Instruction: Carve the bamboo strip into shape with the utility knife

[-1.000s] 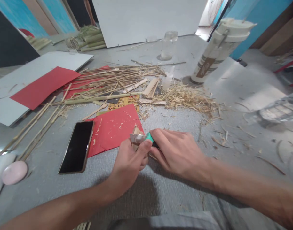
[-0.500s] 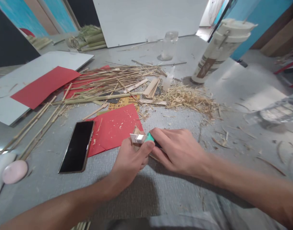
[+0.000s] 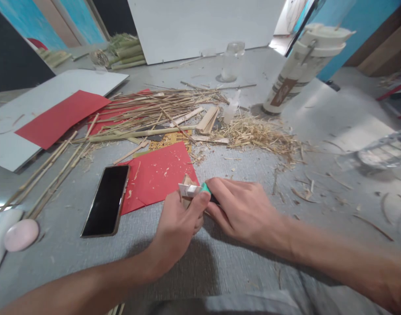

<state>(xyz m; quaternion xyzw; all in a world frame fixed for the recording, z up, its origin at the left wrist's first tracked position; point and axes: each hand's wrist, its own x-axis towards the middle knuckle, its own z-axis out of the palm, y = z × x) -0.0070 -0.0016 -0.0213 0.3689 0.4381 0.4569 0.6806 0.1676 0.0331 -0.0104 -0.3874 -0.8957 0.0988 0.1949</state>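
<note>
Two hands meet in the lower middle of the frame. The left hand [image 3: 178,224] is closed around a small wood piece [image 3: 186,180], with its thumb on top of the knife [image 3: 205,188]. The right hand [image 3: 244,210] is closed around the knife's green handle. The blade touches the wood. Both sit at the corner of a red paper [image 3: 156,175]. A phone [image 3: 106,201] lies just left of it. Straw [image 3: 253,133] is piled higher up, near a tall cup [image 3: 294,72].

Floor [image 3: 240,271]: grey, textured, glare patch at far left | Rear: large white board [image 3: 203,26] standing upright | Right: blue wall [image 3: 367,17], brown wooden planks [image 3: 382,48] against it | Left: blue panel [image 3: 10,13] behind dark panel [image 3: 13,61]; flat white sheet [image 3: 56,85] lying on floor | Light: bright opening [image 3: 286,22] at upper right
</note>
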